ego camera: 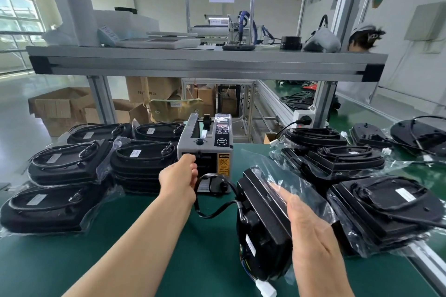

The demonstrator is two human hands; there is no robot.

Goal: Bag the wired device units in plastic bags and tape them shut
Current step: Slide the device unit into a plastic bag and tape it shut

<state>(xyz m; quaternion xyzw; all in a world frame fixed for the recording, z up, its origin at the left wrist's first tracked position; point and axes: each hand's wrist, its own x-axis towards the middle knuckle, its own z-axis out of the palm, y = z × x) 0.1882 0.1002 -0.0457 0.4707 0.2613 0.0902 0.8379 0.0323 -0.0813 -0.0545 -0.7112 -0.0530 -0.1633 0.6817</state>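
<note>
While the left hand [179,176] is up at the mouth of the tape dispenser [210,149], its fingers [190,160] are curled in at the slot of that grey boxy housing. I honestly can't tell if any tape is pinched, since the tips are hidden behind the hand.

The right hand [306,222] is flat, fingers straight and close together, pressing on the clear crinkly plastic bag [301,183]. Directly under those fingers sits the wired device unit [263,219], black matte plastic, blocky, tilted up on the green worktop [169,260]. Its black cable [217,210] loops out toward the left fingers, and a white connector [266,288] pokes out by the right wrist.

Glossy bagged units [70,164] are stacked left of the left fingers, with more [386,202] just right of the right ones. The right fingertips look blurry.
</note>
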